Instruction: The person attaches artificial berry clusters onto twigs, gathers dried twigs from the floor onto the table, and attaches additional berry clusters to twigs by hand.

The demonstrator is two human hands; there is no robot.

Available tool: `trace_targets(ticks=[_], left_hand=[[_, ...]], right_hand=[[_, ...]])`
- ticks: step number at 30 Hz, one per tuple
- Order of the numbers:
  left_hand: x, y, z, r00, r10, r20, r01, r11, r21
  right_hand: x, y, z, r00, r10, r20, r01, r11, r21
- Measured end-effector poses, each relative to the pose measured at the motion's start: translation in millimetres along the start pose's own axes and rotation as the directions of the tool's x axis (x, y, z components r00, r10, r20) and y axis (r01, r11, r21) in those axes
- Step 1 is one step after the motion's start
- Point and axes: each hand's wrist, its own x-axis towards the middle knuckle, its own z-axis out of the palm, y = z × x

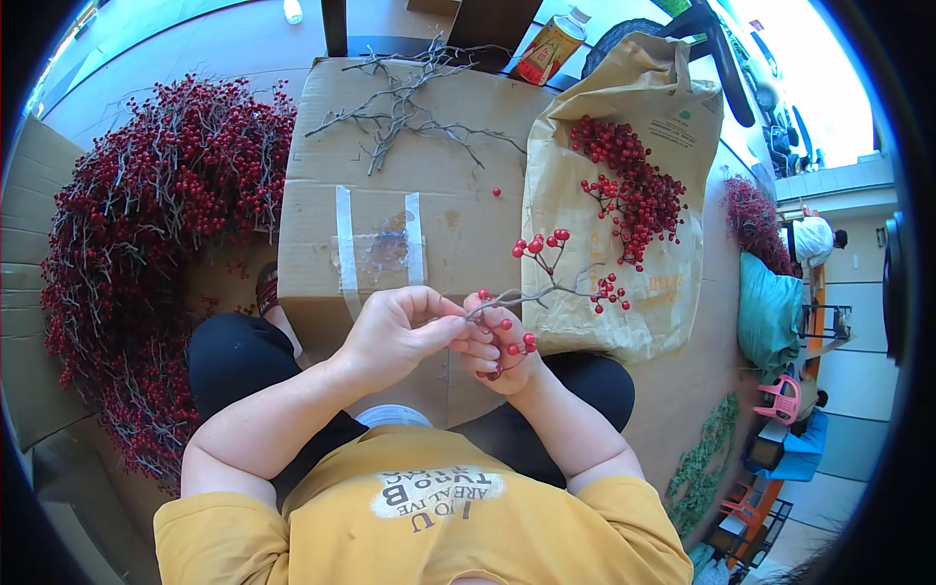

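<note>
A thin brown twig [526, 295] with small clusters of red berries is held over the near edge of a cardboard box. My left hand [400, 327] is closed, thumb and fingertips pinching the twig's lower end. Right beside it, my right hand [502, 351] is curled around the stem, with a few berries showing between and below its fingers. Just past the twig, a pile of red berry sprigs [634, 195] lies on a tan paper bag [556, 283]. One loose berry [497, 192] rests on the box.
The taped cardboard box [322, 234] carries bare grey branches [400, 112] at its far side. A big heap of berry branches [175, 166] fills the left. A bottle [551, 44] stands at the back. Far right are a green sack [767, 312], a pink chair [780, 398] and a person [811, 239].
</note>
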Motion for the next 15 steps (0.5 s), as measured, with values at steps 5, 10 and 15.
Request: trace_targets(ticks=[5,10,15], left_hand=[[-5.2,-2.0,11.2,1.000,0.002,0.012,0.000,0.984,-0.178],[-4.9,2.7,11.9,1.000,-0.025,0.002,0.025,0.970,-0.242],[-3.7,7.0,10.0,0.992,-0.116,0.042,0.124,0.939,-0.322]], right_hand=[[4.2,4.8,12.6,0.991,-0.100,-0.089,0.090,0.990,-0.108],[2.8,2.8,11.4,0.994,-0.110,0.026,0.113,0.981,-0.158],[2.2,4.2,6.1,0.994,-0.108,0.021,0.110,0.982,-0.153]])
